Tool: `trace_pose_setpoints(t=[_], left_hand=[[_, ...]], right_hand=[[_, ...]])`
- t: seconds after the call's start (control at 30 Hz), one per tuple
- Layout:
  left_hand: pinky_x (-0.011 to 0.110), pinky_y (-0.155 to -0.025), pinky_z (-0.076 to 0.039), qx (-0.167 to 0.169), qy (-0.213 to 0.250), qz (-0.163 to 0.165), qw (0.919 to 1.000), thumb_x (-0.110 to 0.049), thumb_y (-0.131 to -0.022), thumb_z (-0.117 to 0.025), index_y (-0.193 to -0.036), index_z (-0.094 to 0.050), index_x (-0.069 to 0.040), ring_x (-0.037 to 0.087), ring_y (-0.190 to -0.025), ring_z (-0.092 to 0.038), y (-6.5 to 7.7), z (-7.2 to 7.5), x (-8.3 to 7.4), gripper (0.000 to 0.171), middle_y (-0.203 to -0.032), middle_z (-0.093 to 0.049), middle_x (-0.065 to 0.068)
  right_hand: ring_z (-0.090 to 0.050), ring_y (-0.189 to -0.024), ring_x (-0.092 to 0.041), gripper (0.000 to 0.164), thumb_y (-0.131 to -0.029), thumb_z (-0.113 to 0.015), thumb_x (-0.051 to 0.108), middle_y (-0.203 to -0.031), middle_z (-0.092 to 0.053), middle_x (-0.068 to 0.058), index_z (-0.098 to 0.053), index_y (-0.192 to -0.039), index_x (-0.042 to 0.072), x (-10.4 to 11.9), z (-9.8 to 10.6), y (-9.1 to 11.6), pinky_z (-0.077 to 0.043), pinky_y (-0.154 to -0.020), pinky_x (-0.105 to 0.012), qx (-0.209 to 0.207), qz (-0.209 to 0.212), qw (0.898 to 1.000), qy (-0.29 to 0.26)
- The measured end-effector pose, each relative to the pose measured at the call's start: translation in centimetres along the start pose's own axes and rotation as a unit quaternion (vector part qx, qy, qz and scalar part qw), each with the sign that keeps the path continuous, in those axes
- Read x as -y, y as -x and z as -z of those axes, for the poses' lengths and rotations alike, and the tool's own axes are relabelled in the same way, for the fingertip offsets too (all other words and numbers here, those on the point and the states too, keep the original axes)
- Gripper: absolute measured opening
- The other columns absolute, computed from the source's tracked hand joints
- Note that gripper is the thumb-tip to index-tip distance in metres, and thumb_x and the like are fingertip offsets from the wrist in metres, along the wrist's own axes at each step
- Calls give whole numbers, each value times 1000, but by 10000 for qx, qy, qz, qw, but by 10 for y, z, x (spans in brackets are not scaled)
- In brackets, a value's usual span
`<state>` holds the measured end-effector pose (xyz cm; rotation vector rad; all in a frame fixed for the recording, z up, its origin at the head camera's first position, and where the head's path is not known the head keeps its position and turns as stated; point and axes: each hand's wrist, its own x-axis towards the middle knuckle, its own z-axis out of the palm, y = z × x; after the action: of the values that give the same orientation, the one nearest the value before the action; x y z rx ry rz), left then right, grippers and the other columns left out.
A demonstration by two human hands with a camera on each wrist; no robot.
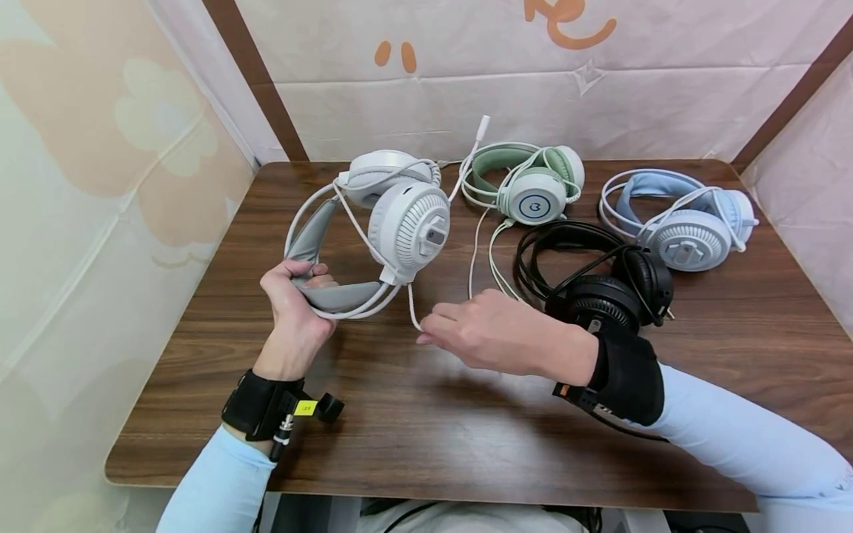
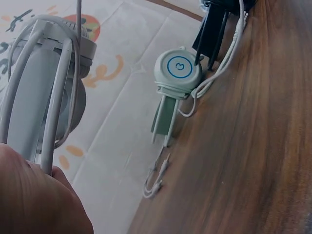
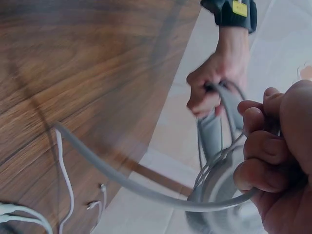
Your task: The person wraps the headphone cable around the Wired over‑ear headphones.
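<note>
My left hand (image 1: 293, 303) grips the grey padded headband of a white headset (image 1: 413, 229) and holds it up over the left side of the table. The headset's ear cups point right, and its microphone boom sticks up at the back. Below the near ear cup, a white cable (image 1: 412, 305) runs to my right hand (image 1: 489, 329), whose curled fingers grip it. From that hand the cable (image 3: 161, 200) sweeps out in a long curve in the right wrist view. Up close in the left wrist view, the headset (image 2: 34, 92) shows cable lying along its ear cup.
A green-and-white headset (image 1: 533, 198) lies at the back middle. Black headphones (image 1: 593, 300) with coiled cable rest nearer, right beside my right forearm, and a light blue headset (image 1: 689, 237) lies at the back right. Patterned cloth walls (image 1: 466, 111) border the wooden table (image 1: 400, 444).
</note>
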<state>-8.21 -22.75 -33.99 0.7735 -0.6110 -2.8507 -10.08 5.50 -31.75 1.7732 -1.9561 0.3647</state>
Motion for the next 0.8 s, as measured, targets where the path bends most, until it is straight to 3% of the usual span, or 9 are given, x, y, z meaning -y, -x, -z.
trace_pose_setpoints(t=[0.13,0.2,0.3,0.37,0.47,0.53,0.6,0.77,0.8], left_hand=[[18,-38,-28,144,-359,-359,9986,-2,-85,-42,-94,-40,-11,6,-38,-31,1,-5,3,13,-62,-44,-1],[18,-39,-26,140,-726,-559,9957,-5,-87,-39,-88,-42,-12,5,-37,-30,2,-7,4,7,-58,-40,-4],[20,-43,-20,161,-1453,-1026,9839,-7,-89,-38,-73,-41,-13,4,-40,-26,4,-8,6,17,-55,-25,-9],[22,-47,-16,166,-1995,-1509,9681,-6,-88,-39,-65,-36,-14,6,-43,-20,4,-8,7,25,-57,-16,-8],[23,-47,-15,176,-2745,-2338,9326,-1,-88,-43,-61,-35,-14,9,-46,-14,5,-7,10,31,-60,-13,-5],[23,-44,-17,206,-3143,-2667,9109,1,-88,-45,-60,-36,-12,9,-45,-14,7,-5,12,32,-57,-15,-5],[22,-41,-18,301,-3448,-2754,8969,3,-88,-47,-62,-40,-9,8,-42,-15,8,-4,12,29,-55,-18,-5],[19,-39,-19,504,-4145,-2534,8726,3,-86,-48,-63,-40,-8,5,-40,-21,15,-5,11,26,-52,-24,-8],[19,-38,-21,497,-4333,-2515,8640,2,-86,-48,-64,-41,-8,5,-39,-23,16,-6,10,25,-51,-25,-8]], right_hand=[[-55,-47,-14,23,-100,-65,28,-71,-56,6,-55,-83,15,7,0,-8,-44,-43,-30,330,-68,9993,132],[-55,-48,-15,23,-102,-62,29,-72,-57,6,-56,-84,15,10,2,-10,-44,-44,-31,636,-165,9978,98],[-54,-49,-16,20,-102,-59,25,-72,-57,6,-56,-85,16,12,8,-15,-44,-44,-32,1142,-232,9932,-59],[-53,-49,-15,18,-102,-58,22,-71,-57,7,-56,-84,16,14,13,-17,-42,-43,-32,1313,-189,9911,-111],[-53,-48,-13,19,-101,-59,21,-69,-57,7,-56,-83,15,13,20,-21,-40,-41,-31,1208,-23,9927,43],[-53,-48,-14,22,-100,-61,24,-69,-59,6,-56,-81,14,11,24,-23,-40,-40,-31,1008,-2,9945,291],[-54,-47,-15,24,-100,-63,28,-68,-60,5,-57,-81,14,8,29,-24,-40,-40,-31,898,-45,9947,490],[-55,-47,-16,25,-98,-65,29,-68,-60,5,-57,-81,15,0,41,-27,-39,-41,-31,1058,-113,9915,750],[-55,-47,-17,25,-98,-66,30,-68,-60,5,-57,-80,14,-1,43,-27,-39,-41,-31,1081,-91,9906,833]])
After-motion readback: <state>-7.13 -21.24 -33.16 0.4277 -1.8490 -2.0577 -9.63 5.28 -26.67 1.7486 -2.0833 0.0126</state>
